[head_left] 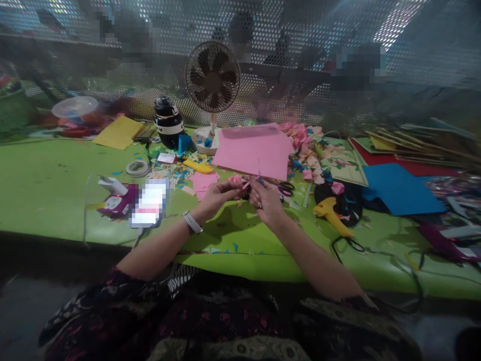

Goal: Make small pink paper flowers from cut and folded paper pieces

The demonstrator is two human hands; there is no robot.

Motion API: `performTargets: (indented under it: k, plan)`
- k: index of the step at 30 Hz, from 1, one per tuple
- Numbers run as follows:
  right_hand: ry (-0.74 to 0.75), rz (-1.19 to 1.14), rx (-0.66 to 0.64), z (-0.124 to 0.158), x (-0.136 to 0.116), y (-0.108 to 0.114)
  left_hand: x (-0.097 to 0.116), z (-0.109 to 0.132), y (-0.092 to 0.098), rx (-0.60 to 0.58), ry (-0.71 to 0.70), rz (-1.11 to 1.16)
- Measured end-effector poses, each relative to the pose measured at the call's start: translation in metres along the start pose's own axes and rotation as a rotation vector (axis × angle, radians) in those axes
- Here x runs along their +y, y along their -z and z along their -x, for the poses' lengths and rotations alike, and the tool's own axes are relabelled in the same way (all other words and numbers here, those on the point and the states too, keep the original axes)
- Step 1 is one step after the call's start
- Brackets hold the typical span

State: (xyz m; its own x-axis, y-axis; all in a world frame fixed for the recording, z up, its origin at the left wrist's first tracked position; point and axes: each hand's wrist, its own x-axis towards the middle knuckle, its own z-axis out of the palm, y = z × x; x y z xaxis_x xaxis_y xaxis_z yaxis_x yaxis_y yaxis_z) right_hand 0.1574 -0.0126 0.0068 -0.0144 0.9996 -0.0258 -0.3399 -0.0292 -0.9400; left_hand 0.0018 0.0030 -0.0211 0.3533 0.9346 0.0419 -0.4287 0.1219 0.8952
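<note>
My left hand (218, 196), with a white band on the wrist, is closed in a pinch on a small pink paper piece (246, 185). Close on its right, the fingers of my right hand (267, 198) are wrapped round a thin pointed stick-like tool (259, 168), its tip upward; its exact kind is unclear. A crumpled pink paper bit (235, 179) shows just beyond the left fingertips. Black-handled scissors (286, 188) lie beside my right hand, partly hidden. Left of the hands is a stack of small pink paper pieces (205, 184), and behind them a large pink sheet (255, 150).
A yellow glue gun (332, 215) with its cord lies at right, near blue paper (402, 189). At left are a lit phone (149, 203), a purple device (118, 202) and a tape roll (137, 168). A fan (213, 77) stands behind, amid paper scraps.
</note>
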Motion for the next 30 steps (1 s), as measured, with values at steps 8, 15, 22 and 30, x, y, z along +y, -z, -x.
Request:
performTargets:
  k: [8,15,22,30]
  plan:
    - [-0.001,-0.007,-0.003,0.001,0.001,0.000,0.005,0.003,-0.003,0.012,0.042,-0.001]
    - [0.072,0.160,-0.035,0.003,-0.002,0.001,0.008,0.000,-0.003,0.069,-0.023,-0.006]
    - [0.403,0.643,-0.004,0.008,-0.001,0.006,0.017,-0.002,-0.001,0.175,-0.126,0.058]
    - [0.610,0.991,-0.097,0.002,-0.004,0.014,0.017,0.000,-0.004,0.119,-0.126,0.015]
